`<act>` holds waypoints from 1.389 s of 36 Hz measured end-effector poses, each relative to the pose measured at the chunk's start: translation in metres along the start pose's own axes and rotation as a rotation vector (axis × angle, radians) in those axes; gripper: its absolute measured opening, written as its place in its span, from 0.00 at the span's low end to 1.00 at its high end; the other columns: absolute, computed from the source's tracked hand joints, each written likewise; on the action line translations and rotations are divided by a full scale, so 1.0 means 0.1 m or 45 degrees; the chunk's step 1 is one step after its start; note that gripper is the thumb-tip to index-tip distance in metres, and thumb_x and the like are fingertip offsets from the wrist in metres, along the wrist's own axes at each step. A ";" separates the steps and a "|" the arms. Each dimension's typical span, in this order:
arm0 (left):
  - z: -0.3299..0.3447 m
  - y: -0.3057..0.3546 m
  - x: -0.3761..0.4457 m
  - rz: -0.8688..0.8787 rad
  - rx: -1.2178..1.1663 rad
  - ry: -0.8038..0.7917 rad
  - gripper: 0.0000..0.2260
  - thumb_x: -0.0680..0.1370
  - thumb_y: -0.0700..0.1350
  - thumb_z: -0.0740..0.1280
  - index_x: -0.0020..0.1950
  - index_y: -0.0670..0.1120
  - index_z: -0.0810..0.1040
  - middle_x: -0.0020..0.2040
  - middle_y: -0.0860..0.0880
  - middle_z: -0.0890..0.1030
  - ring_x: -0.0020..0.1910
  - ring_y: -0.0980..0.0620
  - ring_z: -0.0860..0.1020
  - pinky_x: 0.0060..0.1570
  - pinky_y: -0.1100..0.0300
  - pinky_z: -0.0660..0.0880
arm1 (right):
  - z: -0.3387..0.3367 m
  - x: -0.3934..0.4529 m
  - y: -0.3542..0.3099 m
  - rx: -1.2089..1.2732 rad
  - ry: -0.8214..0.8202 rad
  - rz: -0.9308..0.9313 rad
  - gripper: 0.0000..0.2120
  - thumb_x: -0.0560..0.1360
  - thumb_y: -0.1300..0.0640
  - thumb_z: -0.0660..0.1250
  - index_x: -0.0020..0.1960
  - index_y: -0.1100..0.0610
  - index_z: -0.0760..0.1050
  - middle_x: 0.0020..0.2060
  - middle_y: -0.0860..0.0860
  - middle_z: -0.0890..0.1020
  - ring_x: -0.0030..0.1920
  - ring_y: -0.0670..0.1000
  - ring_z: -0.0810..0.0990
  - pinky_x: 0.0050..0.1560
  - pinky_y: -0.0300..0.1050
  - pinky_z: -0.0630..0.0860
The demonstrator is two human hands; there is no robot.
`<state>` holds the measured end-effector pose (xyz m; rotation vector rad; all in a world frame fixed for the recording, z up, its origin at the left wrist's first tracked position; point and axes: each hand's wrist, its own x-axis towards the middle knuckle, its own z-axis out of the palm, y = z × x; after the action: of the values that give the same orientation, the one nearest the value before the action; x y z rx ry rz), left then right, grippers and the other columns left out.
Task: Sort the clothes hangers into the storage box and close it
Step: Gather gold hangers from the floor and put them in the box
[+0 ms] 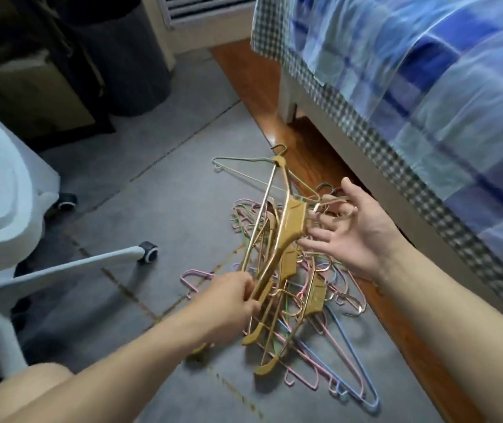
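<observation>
- Head view: the left hand (235, 296) grips the lower end of a bunch of gold hangers (284, 236), its fingers curled round the arms, so the bunch stands up at a slant above the heap and can be gathered as one kind.
- The right hand (348, 230) is spread open, fingers straight, its fingertips by the broad middle of the gold bunch; it looks set to steady or square the hangers, though the blur hides whether it touches them.
- The rest of the hangers (320, 325), thin pink, blue and green wire ones mixed with more gold ones, lie tangled on the grey floor (164, 203) just beside the bed (427, 102), hooks caught in each other, which is likely why one kind is being pulled out first.
- A white wheeled chair (6, 209) stands at the left, apart from the heap.
- No storage box shows here, so sorting looks barely begun.
</observation>
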<state>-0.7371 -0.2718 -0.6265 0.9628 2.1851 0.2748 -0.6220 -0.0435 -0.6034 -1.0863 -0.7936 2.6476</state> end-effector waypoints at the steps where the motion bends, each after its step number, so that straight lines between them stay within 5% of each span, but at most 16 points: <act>1: 0.03 0.06 0.02 0.033 0.067 -0.012 0.10 0.78 0.53 0.69 0.41 0.51 0.72 0.41 0.54 0.78 0.45 0.48 0.78 0.41 0.55 0.70 | -0.01 -0.01 -0.06 -0.002 0.042 0.015 0.20 0.78 0.45 0.68 0.63 0.55 0.70 0.60 0.64 0.81 0.58 0.68 0.81 0.55 0.73 0.76; 5: 0.06 0.15 0.09 0.143 0.310 0.034 0.06 0.79 0.53 0.66 0.48 0.52 0.72 0.47 0.51 0.77 0.52 0.44 0.79 0.44 0.52 0.73 | -0.16 -0.03 -0.06 -0.022 0.116 -0.108 0.16 0.85 0.47 0.54 0.62 0.57 0.72 0.58 0.64 0.82 0.56 0.66 0.83 0.50 0.65 0.81; 7: -0.01 0.13 0.12 0.141 0.298 -0.035 0.15 0.79 0.52 0.65 0.66 0.56 0.71 0.61 0.49 0.78 0.62 0.45 0.77 0.59 0.49 0.75 | -0.12 -0.06 0.05 -0.075 0.114 -0.178 0.17 0.84 0.45 0.55 0.59 0.57 0.73 0.58 0.63 0.83 0.56 0.66 0.83 0.51 0.64 0.81; 10: -0.20 0.15 0.19 0.025 -0.357 -0.094 0.31 0.79 0.49 0.67 0.81 0.55 0.58 0.63 0.54 0.77 0.55 0.53 0.81 0.54 0.54 0.79 | 0.13 -0.12 0.36 -0.248 0.081 -0.252 0.17 0.81 0.44 0.60 0.50 0.53 0.83 0.56 0.58 0.85 0.57 0.61 0.84 0.54 0.56 0.82; 14: -0.41 0.19 0.35 -0.067 -1.211 0.027 0.14 0.83 0.52 0.63 0.61 0.46 0.81 0.37 0.53 0.82 0.32 0.59 0.81 0.29 0.67 0.76 | 0.46 -0.22 0.94 -0.530 -0.109 -0.263 0.09 0.78 0.46 0.64 0.53 0.41 0.82 0.55 0.47 0.85 0.59 0.52 0.83 0.57 0.49 0.80; 16: -0.40 0.12 0.41 -0.132 -1.259 0.079 0.15 0.83 0.56 0.62 0.48 0.46 0.80 0.32 0.51 0.80 0.28 0.56 0.79 0.26 0.64 0.75 | 0.54 -0.23 1.15 -0.516 -0.237 -0.161 0.17 0.77 0.46 0.65 0.65 0.39 0.72 0.62 0.45 0.82 0.61 0.47 0.82 0.59 0.47 0.80; 19: -0.33 -0.05 0.49 -0.236 -1.047 0.253 0.11 0.83 0.49 0.62 0.45 0.45 0.76 0.35 0.46 0.75 0.28 0.52 0.76 0.28 0.63 0.71 | 0.53 -0.20 1.19 -0.595 -0.424 -0.002 0.20 0.79 0.40 0.63 0.70 0.44 0.72 0.64 0.44 0.80 0.65 0.46 0.79 0.61 0.49 0.80; 21: -0.31 -0.18 0.51 -0.331 -1.007 0.279 0.11 0.83 0.50 0.60 0.49 0.45 0.76 0.37 0.45 0.73 0.27 0.51 0.73 0.25 0.64 0.69 | 0.37 -0.04 1.19 -0.743 -0.257 0.052 0.20 0.82 0.42 0.59 0.68 0.51 0.74 0.61 0.49 0.82 0.61 0.51 0.82 0.60 0.55 0.80; 23: -0.33 -0.28 0.48 -0.412 -0.977 0.260 0.14 0.83 0.53 0.59 0.52 0.43 0.77 0.37 0.46 0.73 0.28 0.50 0.72 0.24 0.64 0.68 | 0.05 0.22 1.25 -1.131 0.173 0.020 0.14 0.83 0.49 0.60 0.62 0.55 0.76 0.58 0.55 0.83 0.55 0.55 0.83 0.59 0.58 0.80; 27: -0.39 -0.44 0.41 -0.477 -1.109 0.178 0.16 0.83 0.55 0.61 0.50 0.43 0.78 0.36 0.44 0.75 0.29 0.48 0.72 0.27 0.60 0.71 | -0.70 0.62 1.56 -1.798 0.814 0.222 0.14 0.79 0.54 0.59 0.60 0.58 0.75 0.56 0.58 0.82 0.55 0.60 0.80 0.57 0.51 0.77; 31: -0.42 -0.52 0.38 -0.498 -1.108 0.207 0.13 0.81 0.52 0.64 0.47 0.43 0.79 0.37 0.43 0.77 0.31 0.46 0.74 0.34 0.56 0.71 | -0.98 0.86 1.89 -1.743 0.915 0.338 0.13 0.79 0.51 0.60 0.57 0.59 0.74 0.52 0.58 0.82 0.50 0.60 0.81 0.53 0.52 0.79; 35: -0.40 -0.51 0.37 -0.515 -1.135 0.205 0.13 0.81 0.52 0.65 0.49 0.43 0.80 0.36 0.44 0.79 0.24 0.51 0.76 0.26 0.62 0.73 | -0.99 0.97 2.03 -1.521 0.934 0.335 0.08 0.80 0.56 0.61 0.48 0.61 0.75 0.46 0.61 0.83 0.47 0.61 0.83 0.51 0.57 0.82; 41: -0.50 -0.45 0.43 -0.531 -1.156 0.224 0.15 0.80 0.54 0.64 0.45 0.44 0.80 0.35 0.46 0.78 0.26 0.52 0.75 0.29 0.61 0.75 | -0.62 0.86 1.82 -0.861 0.721 0.168 0.12 0.84 0.60 0.53 0.44 0.62 0.70 0.34 0.57 0.72 0.25 0.52 0.73 0.25 0.43 0.70; 45: -0.55 -0.36 0.46 -0.494 -1.064 0.229 0.14 0.79 0.56 0.63 0.43 0.46 0.77 0.38 0.43 0.75 0.36 0.46 0.73 0.41 0.53 0.70 | -0.26 0.61 1.43 -1.160 0.721 -0.168 0.13 0.82 0.55 0.58 0.46 0.62 0.75 0.35 0.58 0.78 0.27 0.53 0.80 0.29 0.49 0.77; 47: -0.56 -0.32 0.46 -0.467 -0.993 0.208 0.19 0.78 0.60 0.62 0.48 0.45 0.78 0.40 0.44 0.77 0.38 0.45 0.74 0.42 0.55 0.72 | -0.03 0.45 1.21 -1.273 0.694 -0.341 0.14 0.81 0.54 0.60 0.45 0.63 0.75 0.34 0.59 0.80 0.29 0.56 0.83 0.33 0.54 0.80; 50: -0.57 -0.25 0.48 -0.405 -0.968 0.138 0.20 0.80 0.60 0.62 0.53 0.43 0.77 0.42 0.46 0.76 0.38 0.49 0.76 0.36 0.57 0.76 | 0.29 0.20 0.96 -1.256 0.588 -0.451 0.13 0.80 0.53 0.63 0.43 0.61 0.76 0.29 0.53 0.79 0.25 0.51 0.80 0.26 0.47 0.76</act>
<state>-0.8125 -0.2497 -0.6228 0.1786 2.0196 0.9303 -0.6523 -0.1293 -0.6498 -1.4583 -2.0015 1.5529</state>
